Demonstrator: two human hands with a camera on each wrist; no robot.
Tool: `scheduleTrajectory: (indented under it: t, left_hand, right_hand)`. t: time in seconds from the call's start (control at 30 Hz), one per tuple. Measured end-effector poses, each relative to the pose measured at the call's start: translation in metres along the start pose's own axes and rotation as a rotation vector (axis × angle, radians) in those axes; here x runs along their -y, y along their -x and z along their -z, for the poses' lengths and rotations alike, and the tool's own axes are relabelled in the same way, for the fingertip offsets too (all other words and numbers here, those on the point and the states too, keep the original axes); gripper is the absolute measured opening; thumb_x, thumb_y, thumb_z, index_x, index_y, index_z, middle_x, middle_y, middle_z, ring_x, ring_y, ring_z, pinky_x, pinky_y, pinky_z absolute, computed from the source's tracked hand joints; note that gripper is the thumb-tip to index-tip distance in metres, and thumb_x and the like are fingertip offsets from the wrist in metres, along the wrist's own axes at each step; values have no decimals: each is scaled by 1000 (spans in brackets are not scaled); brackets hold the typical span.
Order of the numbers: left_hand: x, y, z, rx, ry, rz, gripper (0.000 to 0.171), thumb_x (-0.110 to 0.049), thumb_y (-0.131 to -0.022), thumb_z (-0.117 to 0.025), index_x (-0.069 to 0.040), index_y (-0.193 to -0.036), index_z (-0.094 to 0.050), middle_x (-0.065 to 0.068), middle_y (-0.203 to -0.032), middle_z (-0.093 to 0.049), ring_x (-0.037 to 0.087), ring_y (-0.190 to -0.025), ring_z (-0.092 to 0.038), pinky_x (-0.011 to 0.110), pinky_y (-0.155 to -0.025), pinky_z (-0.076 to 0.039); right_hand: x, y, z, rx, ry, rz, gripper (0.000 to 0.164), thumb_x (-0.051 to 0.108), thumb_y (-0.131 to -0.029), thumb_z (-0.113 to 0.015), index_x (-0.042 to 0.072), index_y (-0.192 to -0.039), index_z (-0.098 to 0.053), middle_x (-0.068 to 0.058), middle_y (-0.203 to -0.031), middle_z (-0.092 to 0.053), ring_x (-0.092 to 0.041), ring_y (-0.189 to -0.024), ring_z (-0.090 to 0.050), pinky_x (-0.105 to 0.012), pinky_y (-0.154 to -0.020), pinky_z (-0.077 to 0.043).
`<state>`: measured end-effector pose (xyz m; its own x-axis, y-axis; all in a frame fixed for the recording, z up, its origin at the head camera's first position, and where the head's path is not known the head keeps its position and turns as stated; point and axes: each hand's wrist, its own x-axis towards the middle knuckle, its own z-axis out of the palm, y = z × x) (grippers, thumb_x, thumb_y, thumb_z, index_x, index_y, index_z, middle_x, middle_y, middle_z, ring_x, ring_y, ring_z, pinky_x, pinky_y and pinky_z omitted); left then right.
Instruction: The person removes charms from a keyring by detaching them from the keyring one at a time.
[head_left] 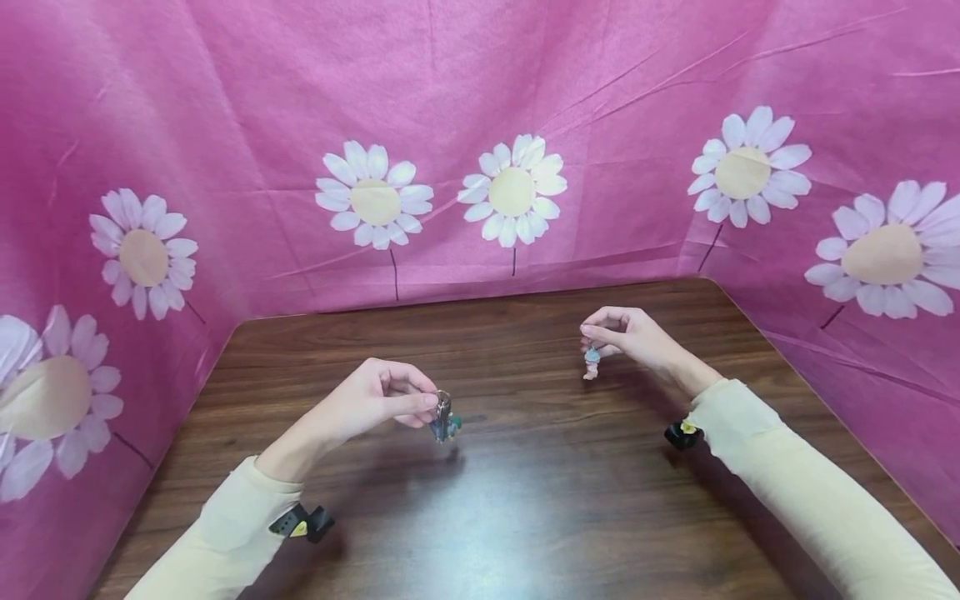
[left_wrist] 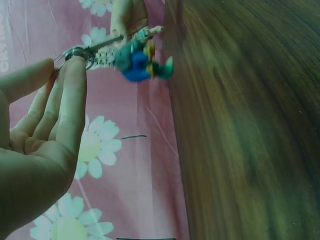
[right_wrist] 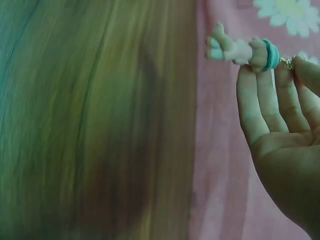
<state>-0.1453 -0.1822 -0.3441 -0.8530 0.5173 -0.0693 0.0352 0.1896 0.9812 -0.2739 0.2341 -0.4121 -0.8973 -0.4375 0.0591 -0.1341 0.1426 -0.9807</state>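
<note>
My left hand (head_left: 375, 402) pinches the metal ring of a bunch of keys (head_left: 441, 421) between thumb and fingers, above the table. From that ring a small blue and green figurine keychain (left_wrist: 136, 64) dangles on a chain, with a metal key (left_wrist: 106, 44) beside it in the left wrist view. Farther back on the right, my right hand (head_left: 637, 340) pinches the short chain of a second keychain, a pale pink figurine (right_wrist: 245, 52) with a turquoise cap. It hangs freely below the fingertips in the head view.
Under both hands lies a dark wooden table (head_left: 480, 533) with a bright glare patch. A pink cloth (head_left: 450, 75) printed with white daisies rises along its back and sides. Black straps with small devices (head_left: 303, 523) sit on both wrists, over cream sleeves.
</note>
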Motion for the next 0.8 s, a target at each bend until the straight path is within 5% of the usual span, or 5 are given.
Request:
scheduleTrajectory:
  t: [0.43, 0.8]
  left_hand:
    - [21, -4, -1, 67, 14, 41, 22, -10, -94, -72, 7, -108, -69, 19, -94, -74, 33, -88, -72, 55, -81, -58]
    - [28, -4, -3, 79, 33, 54, 21, -11, -94, -73, 5, -107, -70, 21, -93, -73, 39, -89, -71, 60, -83, -55]
  right_hand:
    - [-31, -5, 21, 43, -82, -151, 32, 9, -102, -63, -17, -116, -53, -25, -100, -70, -20, -83, -72, -38, -79, -61]
    - [-34, -11, 19, 15, 88, -110, 37, 11, -100, -65, -21, -117, -55, -28, -100, -69, -17, -81, -71, -36, -77, -61]
